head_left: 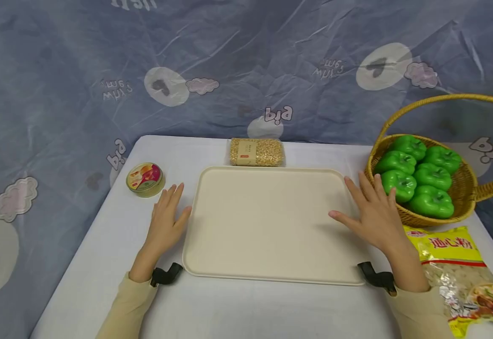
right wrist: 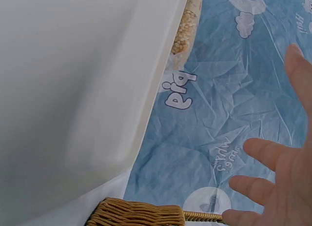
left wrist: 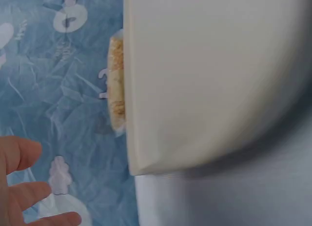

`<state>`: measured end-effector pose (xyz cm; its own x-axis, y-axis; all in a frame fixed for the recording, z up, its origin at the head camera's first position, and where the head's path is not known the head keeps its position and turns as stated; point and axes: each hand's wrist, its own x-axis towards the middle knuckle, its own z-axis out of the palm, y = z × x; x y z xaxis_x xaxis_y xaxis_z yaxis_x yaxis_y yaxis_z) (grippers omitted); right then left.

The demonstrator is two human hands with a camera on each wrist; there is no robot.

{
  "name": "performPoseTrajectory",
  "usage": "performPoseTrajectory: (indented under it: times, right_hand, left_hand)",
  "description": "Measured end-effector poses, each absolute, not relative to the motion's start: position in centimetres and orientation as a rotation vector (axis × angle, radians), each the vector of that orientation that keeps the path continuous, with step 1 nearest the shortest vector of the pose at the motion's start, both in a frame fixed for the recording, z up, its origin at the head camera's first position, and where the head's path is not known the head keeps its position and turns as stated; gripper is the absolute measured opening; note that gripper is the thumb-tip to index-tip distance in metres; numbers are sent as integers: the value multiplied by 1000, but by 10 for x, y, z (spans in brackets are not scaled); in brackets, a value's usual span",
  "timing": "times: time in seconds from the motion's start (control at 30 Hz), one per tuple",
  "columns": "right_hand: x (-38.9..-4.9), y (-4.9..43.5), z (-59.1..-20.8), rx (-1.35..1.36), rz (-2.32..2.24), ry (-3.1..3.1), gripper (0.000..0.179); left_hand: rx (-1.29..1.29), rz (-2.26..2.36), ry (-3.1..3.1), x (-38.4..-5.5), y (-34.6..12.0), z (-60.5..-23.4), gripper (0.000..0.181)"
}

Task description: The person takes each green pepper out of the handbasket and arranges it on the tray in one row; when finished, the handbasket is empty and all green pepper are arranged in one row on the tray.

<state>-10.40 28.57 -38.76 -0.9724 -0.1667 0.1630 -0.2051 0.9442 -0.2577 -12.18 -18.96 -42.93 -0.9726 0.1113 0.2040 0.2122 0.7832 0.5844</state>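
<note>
**Cream tray (head_left: 267, 226) lies between left hand (head_left: 164, 230) and right hand (head_left: 375, 216)**

The tray is a shallow, plain rectangle with rounded corners, a low raised rim and a smooth matt surface, lying flat at the middle of the white tabletop (head_left: 98, 263). Soft shadows fall across its right side.

The left hand is at its left edge, fingers extended and thumb stretched out toward the rim; whether the thumb touches it, I cannot tell. The right hand is at the right edge, fingers and thumb spread wide, pinching nothing, its fingertips overlapping the wicker basket (head_left: 464, 188) in the head view.

Glossy green bell peppers (head_left: 433, 176) fill much of the basket. A yellow-topped macaroni bag (head_left: 462, 273) lies nearer the person, a round tin (head_left: 146, 180) sits beyond the left fingertips, and a clear pack of yellow kernels (head_left: 267, 153) lies just behind the tray.
</note>
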Motion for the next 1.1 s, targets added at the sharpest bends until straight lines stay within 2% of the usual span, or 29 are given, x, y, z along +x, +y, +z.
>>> performPoseTrajectory:
  times: [0.37, 0.53, 0.7, 0.87, 1.1]
  right_hand:
    - [-100, 291, -374, 428, 563, -2614, 88]
    - [-100, 305, -370, 409, 616, -2439, 95]
    - [-97, 329, -364, 294, 698, -2375, 101]
    - [-87, 357, -359, 52, 791, -2405, 88]
    - [-77, 391, -360, -250, 772, -2409, 89]
  left_hand:
    - [-319, -1269, -2714, -124, -202, -470, 50]
    - [-342, -1245, -2744, -126, -199, -482, 48]
    - [-335, -1226, -2766, -127, -196, -487, 47]
    - [-326, -1239, -2775, -127, -195, -487, 47]
    - [-314, -1218, -2792, -126, -196, -487, 46]
